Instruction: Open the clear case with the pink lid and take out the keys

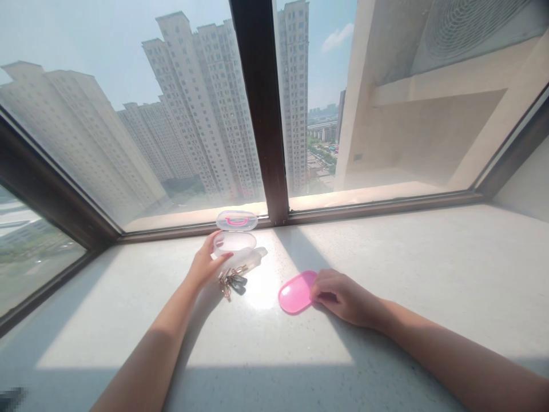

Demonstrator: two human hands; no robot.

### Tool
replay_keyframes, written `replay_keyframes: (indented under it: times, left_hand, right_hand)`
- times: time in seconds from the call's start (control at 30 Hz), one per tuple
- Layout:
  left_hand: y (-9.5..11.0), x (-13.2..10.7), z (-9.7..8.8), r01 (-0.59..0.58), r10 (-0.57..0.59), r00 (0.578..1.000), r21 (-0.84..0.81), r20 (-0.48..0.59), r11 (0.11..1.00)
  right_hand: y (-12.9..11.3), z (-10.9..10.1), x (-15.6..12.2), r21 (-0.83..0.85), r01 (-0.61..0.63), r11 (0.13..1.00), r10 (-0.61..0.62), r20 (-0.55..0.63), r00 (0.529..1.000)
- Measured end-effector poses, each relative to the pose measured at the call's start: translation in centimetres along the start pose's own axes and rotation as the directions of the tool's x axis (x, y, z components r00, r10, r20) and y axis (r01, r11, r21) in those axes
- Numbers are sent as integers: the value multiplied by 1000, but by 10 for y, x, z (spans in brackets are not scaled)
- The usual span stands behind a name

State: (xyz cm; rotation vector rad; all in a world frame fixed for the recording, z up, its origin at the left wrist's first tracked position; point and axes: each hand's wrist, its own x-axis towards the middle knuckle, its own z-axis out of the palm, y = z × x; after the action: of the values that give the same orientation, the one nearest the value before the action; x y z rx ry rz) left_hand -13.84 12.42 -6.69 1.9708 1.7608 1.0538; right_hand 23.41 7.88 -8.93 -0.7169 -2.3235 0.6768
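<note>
A small clear plastic box (234,242) with its hinged lid up and a pink handle on the lid stands on the white window sill (386,257) near the window frame. My left hand (205,265) holds the box from its left side, fingers curved round it. A bunch of keys (232,281) lies on the sill just below the box, touching my left hand. A pink oval lid or tray (297,293) lies flat to the right of the keys. My right hand (343,294) rests on the sill with curled fingers pressed on the pink oval's right edge.
A dark vertical window post (262,114) meets the sill right behind the box. Glass panes run along the back and the left. A wall (525,183) closes the sill at the far right. Sunlight falls on the sill's middle.
</note>
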Motion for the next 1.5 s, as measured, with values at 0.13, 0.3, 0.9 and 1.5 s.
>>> replay_keyframes:
  times: [0.13, 0.3, 0.9, 1.5]
  left_hand:
    - [-6, 5, 14, 148, -141, 988, 158, -58, 976]
    - [-9, 11, 22, 185, -163, 978, 180, -130, 966]
    - [61, -31, 22, -125, 153, 985, 290, -77, 949]
    - [71, -47, 78, -360, 216, 908, 406, 358, 840]
  right_hand:
    - [-5, 1, 2, -39, 57, 998, -55, 50, 997]
    - [-13, 3, 3, -107, 117, 987, -94, 203, 975]
    - [-11, 4, 3, -222, 49, 974, 7, 246, 969]
    - [72, -20, 3, 402, -286, 870, 406, -255, 877]
